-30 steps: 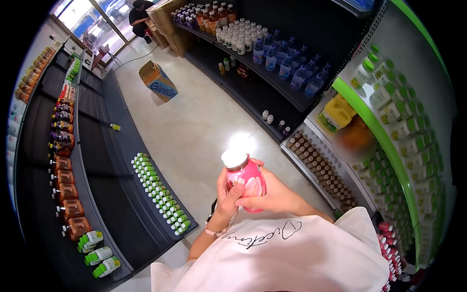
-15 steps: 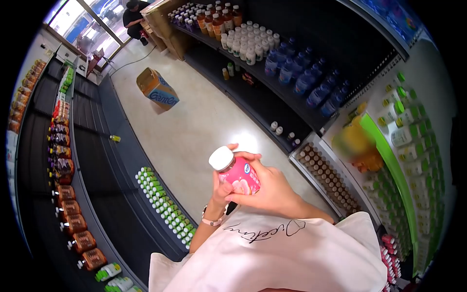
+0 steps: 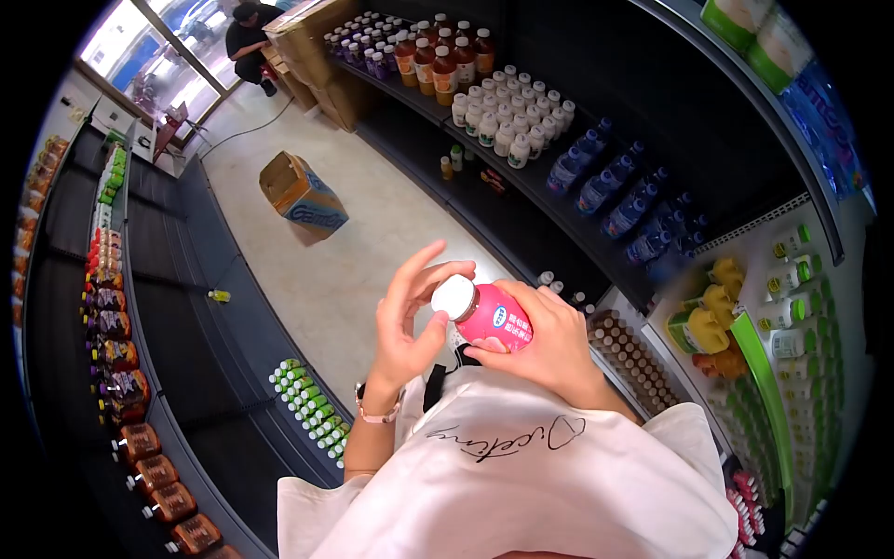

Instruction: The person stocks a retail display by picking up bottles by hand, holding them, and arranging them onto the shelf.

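A pink bottle [image 3: 494, 319] with a white cap [image 3: 453, 297] lies tilted in front of my chest, its cap toward the left. My right hand [image 3: 548, 345] is wrapped round the bottle's body. At the cap end is my left hand [image 3: 410, 321], its fingers spread and curved around the cap, the thumb near the cap's lower edge. Whether the thumb touches the cap I cannot tell. A pink band and a dark one circle the left wrist.
An open Ganten carton [image 3: 305, 197] stands on the floor [image 3: 372, 214]. Dark shelves [image 3: 200, 345] with bottles run along the left; another shelf unit [image 3: 410, 98] holds bottles on the right. A person [image 3: 248, 45] sits by stacked boxes [image 3: 312, 47] at the back.
My left hand has come off the bottle's body and opened around the cap. The bottle has tilted and turned, with its cap now pointing left. The view has shifted toward the right-hand shelves.
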A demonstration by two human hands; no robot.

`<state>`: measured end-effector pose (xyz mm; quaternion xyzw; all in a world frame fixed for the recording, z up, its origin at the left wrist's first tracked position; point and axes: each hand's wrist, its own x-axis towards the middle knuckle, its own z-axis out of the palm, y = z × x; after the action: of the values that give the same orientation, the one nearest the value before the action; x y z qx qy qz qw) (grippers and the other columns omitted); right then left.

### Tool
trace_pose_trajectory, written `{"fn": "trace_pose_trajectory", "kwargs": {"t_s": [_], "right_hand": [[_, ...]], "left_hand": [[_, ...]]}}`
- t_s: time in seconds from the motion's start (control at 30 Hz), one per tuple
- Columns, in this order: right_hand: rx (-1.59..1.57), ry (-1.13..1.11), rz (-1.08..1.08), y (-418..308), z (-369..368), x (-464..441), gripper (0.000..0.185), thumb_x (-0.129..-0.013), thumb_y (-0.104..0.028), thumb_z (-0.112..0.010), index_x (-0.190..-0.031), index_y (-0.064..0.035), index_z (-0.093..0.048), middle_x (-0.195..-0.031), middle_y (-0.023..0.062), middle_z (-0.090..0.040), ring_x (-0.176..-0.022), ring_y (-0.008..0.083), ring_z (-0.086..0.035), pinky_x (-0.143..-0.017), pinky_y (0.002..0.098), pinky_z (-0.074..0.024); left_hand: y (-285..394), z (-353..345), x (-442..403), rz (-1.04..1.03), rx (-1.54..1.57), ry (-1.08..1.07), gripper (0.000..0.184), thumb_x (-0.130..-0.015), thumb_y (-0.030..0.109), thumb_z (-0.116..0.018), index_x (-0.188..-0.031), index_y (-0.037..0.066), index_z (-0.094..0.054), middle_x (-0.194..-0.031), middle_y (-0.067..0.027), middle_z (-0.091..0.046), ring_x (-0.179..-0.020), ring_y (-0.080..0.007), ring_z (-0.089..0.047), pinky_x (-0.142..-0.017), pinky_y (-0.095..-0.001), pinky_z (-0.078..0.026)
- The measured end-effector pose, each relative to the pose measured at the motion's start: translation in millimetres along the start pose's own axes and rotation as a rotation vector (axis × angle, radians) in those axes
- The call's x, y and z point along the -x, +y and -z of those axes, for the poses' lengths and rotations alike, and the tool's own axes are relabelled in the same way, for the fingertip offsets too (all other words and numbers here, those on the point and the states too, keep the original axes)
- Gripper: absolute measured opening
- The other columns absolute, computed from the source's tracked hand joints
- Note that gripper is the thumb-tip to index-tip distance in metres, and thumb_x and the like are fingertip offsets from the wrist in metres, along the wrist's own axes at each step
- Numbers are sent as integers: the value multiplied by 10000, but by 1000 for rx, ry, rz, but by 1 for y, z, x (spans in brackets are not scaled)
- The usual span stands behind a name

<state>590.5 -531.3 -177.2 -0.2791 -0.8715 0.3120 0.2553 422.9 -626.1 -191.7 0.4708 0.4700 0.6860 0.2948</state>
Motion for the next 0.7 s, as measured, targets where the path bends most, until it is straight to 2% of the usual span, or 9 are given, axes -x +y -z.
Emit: {"fn": "trace_pose_trajectory", "kwargs": {"t_s": [0.1,0.2,0.3,0.4,0.5,0.53,0.63,0.67,0.7], "right_hand": [[31,33,21,1,-6,-23,645,-579,-409,-873,-1104,-110,-647,-925,66,-708,-795,257,-673,-659,367,-541],[53,31,-22,3,-11,-45,657,-572,-415,-874,-1106,-108,-646,-927,73,-706,-796,263,-671,-673,368,-542],[14,36,-64,15,-20,-69,663,-571,-388,-869,-1123,-107,-633,-935,85,-700,-806,281,-673,-698,374,-546],[-143,102,-122,34,-31,-97,635,-592,-312,-846,-1137,-86,-612,-993,108,-683,-858,315,-669,-747,385,-545],[-186,227,-125,73,-57,-124,601,-617,-240,-813,-1144,-57,-590,-1048,131,-660,-915,343,-659,-789,386,-538],[-144,169,-120,90,-63,-131,536,-641,-196,-803,-1101,-33,-582,-1059,150,-638,-949,352,-647,-814,382,-527],[3,266,-128,115,-81,-165,485,-659,-183,-801,-1062,-33,-578,-1023,152,-631,-955,341,-648,-817,377,-522],[-145,260,-182,118,-80,-178,435,-682,-168,-790,-1035,-35,-574,-1001,146,-623,-954,336,-645,-818,379,-519],[-208,293,-102,121,-78,-192,428,-694,-164,-781,-1046,-38,-574,-997,140,-625,-944,320,-649,-812,374,-521]], "left_hand": [[-3,24,-27,-39,-211,-103,600,-764,-24,-516,-1363,-36,-494,-1181,-191,-671,-1082,-268,-662,-919,-365,-527],[-2,37,-56,33,-205,-117,526,-751,-20,-526,-1273,-31,-595,-1170,-194,-679,-1072,-251,-673,-856,-347,-551],[-10,47,-91,-1,-356,-213,493,-743,23,-623,-1233,-24,-621,-1167,-215,-671,-1040,-281,-687,-801,-323,-561],[-14,34,-135,-422,-781,-305,430,-678,-9,-609,-1102,23,-668,-1065,-156,-690,-962,-273,-697,-764,-306,-575],[-28,17,-178,-704,-912,-402,340,-657,76,-682,-995,48,-658,-964,-111,-667,-886,-246,-686,-676,-283,-556],[-40,16,-194,-889,-963,-442,274,-653,162,-705,-897,58,-633,-928,-61,-647,-834,-175,-666,-576,-253,-504],[-81,30,-258,-1256,-896,-675,214,-674,182,-697,-825,66,-598,-910,-48,-644,-780,-138,-639,-514,-228,-438],[-86,33,-279,-1287,-817,-722,185,-697,181,-680,-783,72,-558,-889,-43,-637,-736,-118,-615,-495,-210,-400],[-88,37,-297,-1324,-809,-767,195,-703,182,-682,-792,68,-550,-856,-41,-623,-709,-116,-598,-502,-207,-404]]}}
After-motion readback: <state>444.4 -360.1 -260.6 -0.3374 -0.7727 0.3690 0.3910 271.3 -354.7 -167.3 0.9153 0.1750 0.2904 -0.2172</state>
